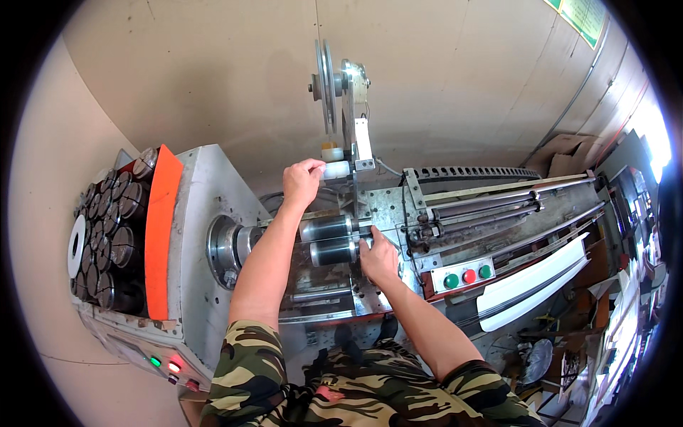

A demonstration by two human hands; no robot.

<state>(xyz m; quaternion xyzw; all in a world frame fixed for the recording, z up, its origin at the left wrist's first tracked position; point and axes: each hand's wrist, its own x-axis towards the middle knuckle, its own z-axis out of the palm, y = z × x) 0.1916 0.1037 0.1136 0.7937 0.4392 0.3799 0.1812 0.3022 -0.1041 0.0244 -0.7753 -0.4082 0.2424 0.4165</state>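
My left hand [302,183] reaches up with thumb and fingers pinched together at the left end of a white roller [336,169]. Whatever lies in the pinch is too small to make out. Just above sits a short white and amber roll [331,152], under a pair of thin upright discs [326,89]. Lower down, my right hand [379,257] rests by the right ends of two shiny steel cylinders, the upper one [326,228] and the lower one [333,252]. Its index finger and thumb are stretched apart against the metal mount; the other fingers are partly hidden.
A grey machine housing [206,178] with a round chuck [223,249] stands left, with several dark slotted cylinders [124,245] behind an orange plate [162,235] on top. Right are guide rods [498,211], a button panel [466,276], a curved white sheet [530,292] and clutter.
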